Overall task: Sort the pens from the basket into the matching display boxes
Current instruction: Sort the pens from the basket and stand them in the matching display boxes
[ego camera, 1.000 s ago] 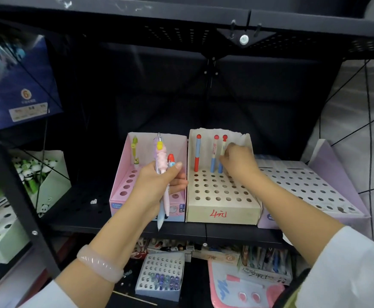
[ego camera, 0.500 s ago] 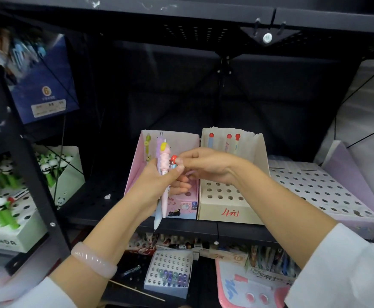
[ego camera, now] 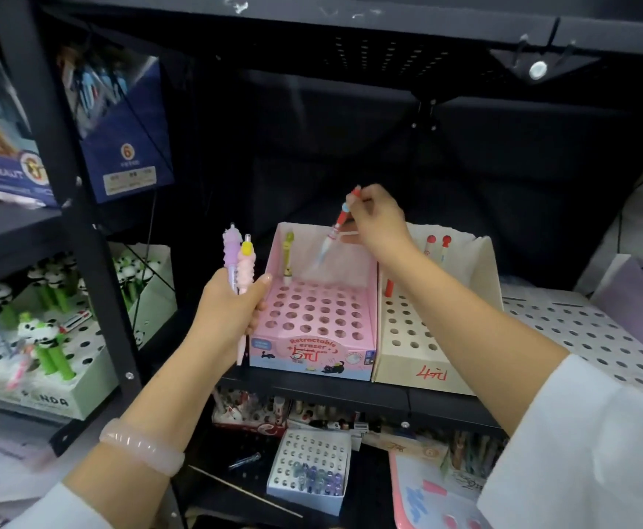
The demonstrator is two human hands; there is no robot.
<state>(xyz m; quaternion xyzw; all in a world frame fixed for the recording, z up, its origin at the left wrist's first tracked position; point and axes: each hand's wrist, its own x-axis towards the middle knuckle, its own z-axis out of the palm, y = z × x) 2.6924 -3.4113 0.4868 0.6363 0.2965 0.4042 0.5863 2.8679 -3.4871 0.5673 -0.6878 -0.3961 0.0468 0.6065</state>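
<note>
The right hand (ego camera: 375, 223) pinches a red pen (ego camera: 335, 229) tilted above the pink box (ego camera: 314, 318) on the shelf; the left hand (ego camera: 232, 311) grips two pens (ego camera: 240, 261). It likely needs righting over a far hole, lowered tip first.

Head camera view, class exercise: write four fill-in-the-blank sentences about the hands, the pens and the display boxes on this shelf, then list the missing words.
1. The right hand holds a red-topped pen above the ____ display box.
2. The left hand grips ____ pens.
3. A pale bracelet sits on the ____ wrist.
4. The price handwritten in red on the cream box begins with the digit ____.

Missing words: pink; two; left; 4
</note>
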